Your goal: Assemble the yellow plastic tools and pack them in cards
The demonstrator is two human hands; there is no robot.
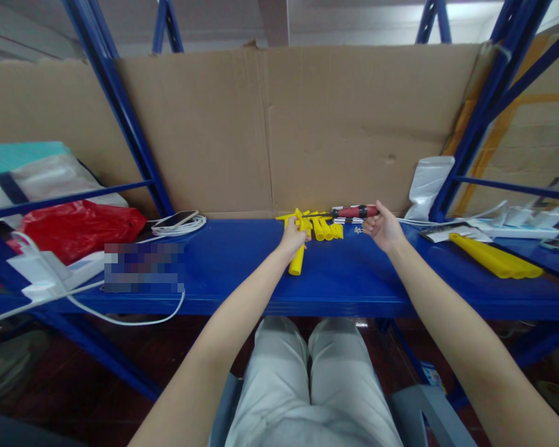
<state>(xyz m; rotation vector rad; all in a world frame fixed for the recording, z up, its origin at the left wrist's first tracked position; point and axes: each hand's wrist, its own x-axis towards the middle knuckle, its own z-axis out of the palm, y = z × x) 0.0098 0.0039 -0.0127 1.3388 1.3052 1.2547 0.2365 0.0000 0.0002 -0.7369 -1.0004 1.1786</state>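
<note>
My left hand [294, 238] is closed around a yellow plastic tube-shaped piece [297, 261], held upright over the blue table. In my right hand [384, 228] is a screwdriver with a red and black handle [354, 212], gripped near the handle's end. Its thin shaft points left, and the tip reaches the upper part of the yellow piece; whether it touches a screw is too small to tell. Just behind and right of my left hand lie several more yellow pieces [323, 230]. Small silvery bits, perhaps screws [358, 230], sit on the table near my right hand.
Cardboard [205, 136] walls off the back of the blue table [233, 267]. Leftward are a phone on a coiled white cable [179, 222], a red plastic bag [84, 226] and a power strip. On the right lie long yellow tubes [498, 257] and a white pouch [426, 186]. Blue posts flank both sides.
</note>
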